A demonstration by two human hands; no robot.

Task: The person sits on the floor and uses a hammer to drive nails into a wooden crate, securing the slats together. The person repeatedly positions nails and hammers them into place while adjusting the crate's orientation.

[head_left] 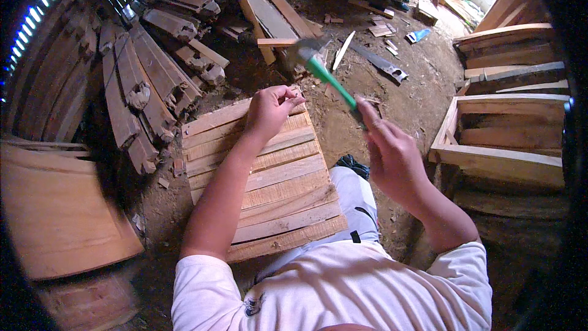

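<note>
Two bare hands (268, 113) (392, 152), green-handled hammer (332, 83), rough-grained slatted wooden panel (288, 173)

Free rm over dirt floor (422, 98) betw. R hand (392, 153) & wooden frames (502, 158), but timber stack (150, 58) blocks L of slatted panel (288, 175), L hand (269, 110) + hammer (331, 79) its far R corner.

A green-handled hammer (331, 81), its blurred head probably metal, slants near a pale slatted wooden panel (285, 175).
</note>
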